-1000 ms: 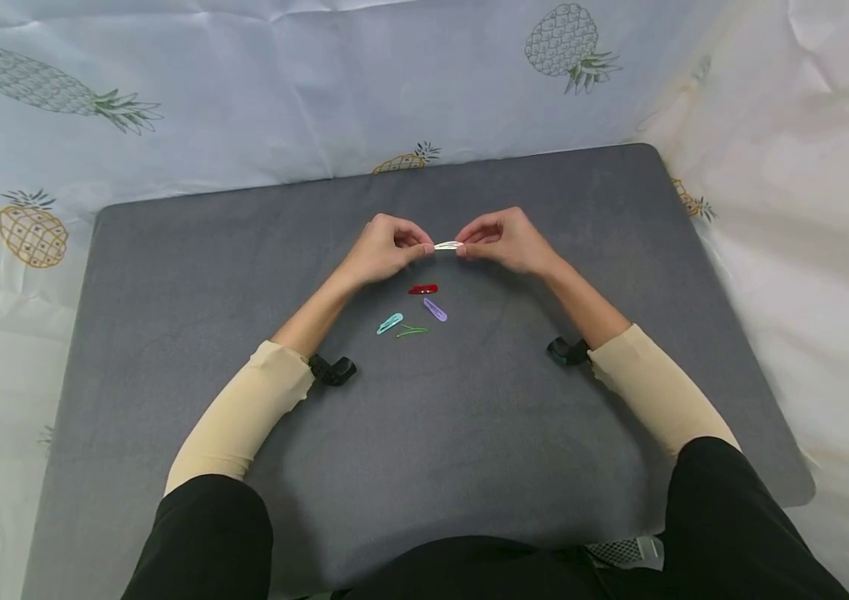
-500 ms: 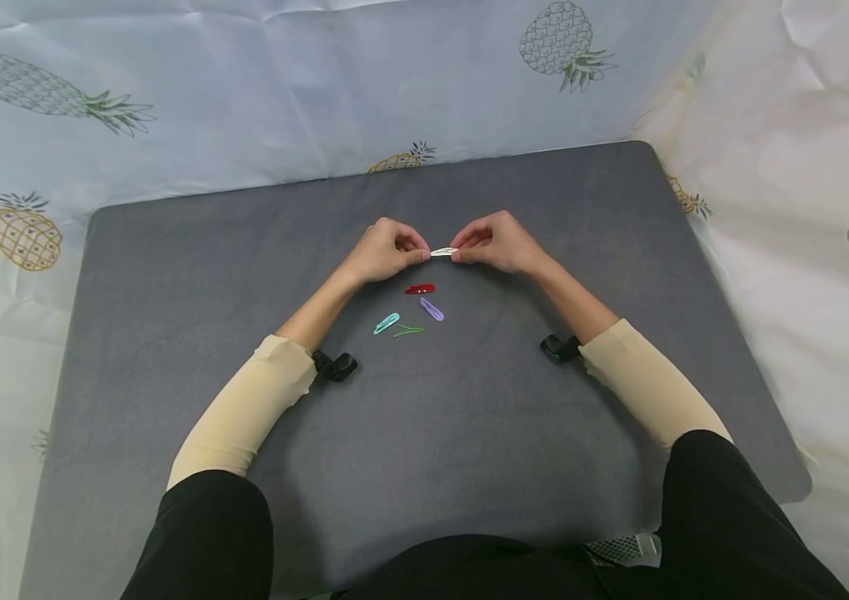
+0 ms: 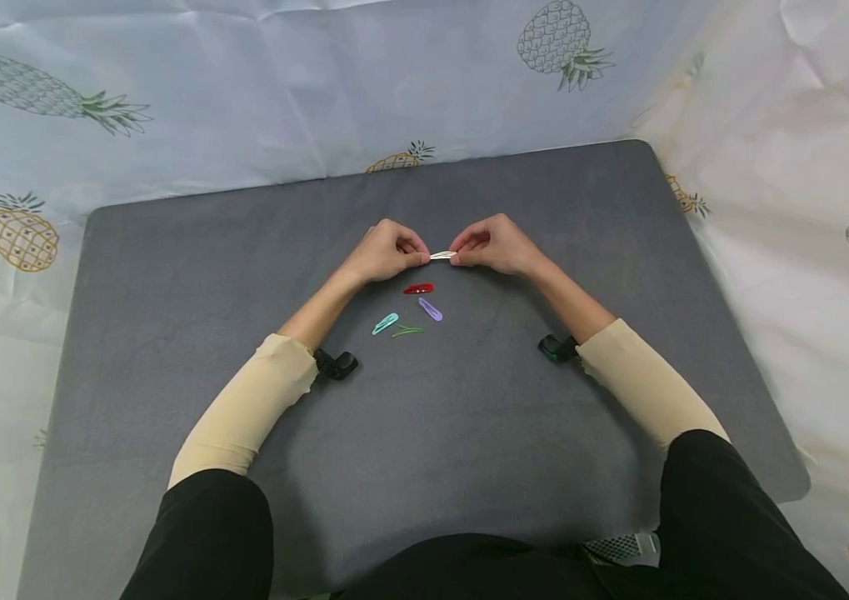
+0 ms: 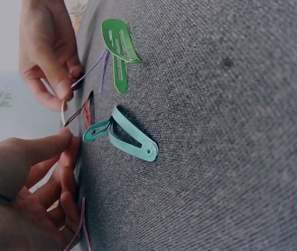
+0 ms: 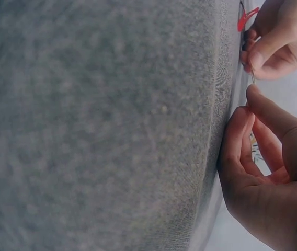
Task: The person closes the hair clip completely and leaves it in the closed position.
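A white snap hair clip [image 3: 442, 255] spans the gap between the two hands. My left hand [image 3: 387, 251] pinches its left end between thumb and fingers, and my right hand [image 3: 497, 244] pinches the other end. Just nearer my body lies a red hair clip [image 3: 418, 288], with a purple hair clip [image 3: 431, 309] close by. A teal hair clip [image 4: 133, 138] and a green hair clip [image 4: 118, 52] stand bent open on the grey cloth in the left wrist view. My fingertips cover both ends of the white clip.
The grey table [image 3: 424, 433] has rounded corners and ends at a curtain [image 3: 282, 92] printed with pineapples. A pinkish thin-edged piece [image 4: 83, 225] shows beside the left hand. Black wrist cameras, such as the left camera [image 3: 337, 365], sit on both forearms.
Both hands have come slightly nearer my body with the white hair clip between them, and the right hand has shifted a little left. The other clips lie as before.
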{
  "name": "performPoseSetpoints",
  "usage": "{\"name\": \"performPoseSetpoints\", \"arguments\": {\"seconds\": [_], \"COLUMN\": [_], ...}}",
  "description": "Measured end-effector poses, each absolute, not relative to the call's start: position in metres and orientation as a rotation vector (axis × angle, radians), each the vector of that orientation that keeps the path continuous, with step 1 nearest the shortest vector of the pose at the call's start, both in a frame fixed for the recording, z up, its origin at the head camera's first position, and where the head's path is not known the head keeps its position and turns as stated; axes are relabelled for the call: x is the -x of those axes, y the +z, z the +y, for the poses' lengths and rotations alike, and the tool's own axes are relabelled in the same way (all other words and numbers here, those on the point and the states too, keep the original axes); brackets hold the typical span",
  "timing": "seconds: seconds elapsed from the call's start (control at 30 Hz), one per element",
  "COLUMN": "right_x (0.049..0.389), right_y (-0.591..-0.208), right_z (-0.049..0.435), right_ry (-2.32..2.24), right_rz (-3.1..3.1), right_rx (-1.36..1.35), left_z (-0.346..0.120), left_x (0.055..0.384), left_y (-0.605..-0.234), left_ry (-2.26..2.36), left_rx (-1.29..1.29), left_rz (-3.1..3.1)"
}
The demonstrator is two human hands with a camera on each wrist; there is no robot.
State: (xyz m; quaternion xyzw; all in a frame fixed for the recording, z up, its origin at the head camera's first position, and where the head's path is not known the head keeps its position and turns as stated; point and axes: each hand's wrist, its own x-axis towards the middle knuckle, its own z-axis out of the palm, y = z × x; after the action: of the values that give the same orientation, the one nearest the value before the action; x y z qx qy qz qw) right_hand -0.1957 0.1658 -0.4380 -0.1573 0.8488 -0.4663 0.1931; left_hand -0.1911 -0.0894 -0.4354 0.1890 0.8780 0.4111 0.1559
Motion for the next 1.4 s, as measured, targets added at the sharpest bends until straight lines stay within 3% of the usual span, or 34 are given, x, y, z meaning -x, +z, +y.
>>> {"name": "performPoseSetpoints", "arguments": {"seconds": [1.4], "right_x": [0.1910], "right_y": [-0.4393], "right_z": [0.1658], "right_ry": [-1.286], "right_rz": [2.414], "right_rx": [0.469], "left_z": [-0.0913], "left_x": [0.1829], "left_y": [-0.4308], "left_ry": [1.210], "left_rx": [-0.544], "left_rz": [2.523]}}
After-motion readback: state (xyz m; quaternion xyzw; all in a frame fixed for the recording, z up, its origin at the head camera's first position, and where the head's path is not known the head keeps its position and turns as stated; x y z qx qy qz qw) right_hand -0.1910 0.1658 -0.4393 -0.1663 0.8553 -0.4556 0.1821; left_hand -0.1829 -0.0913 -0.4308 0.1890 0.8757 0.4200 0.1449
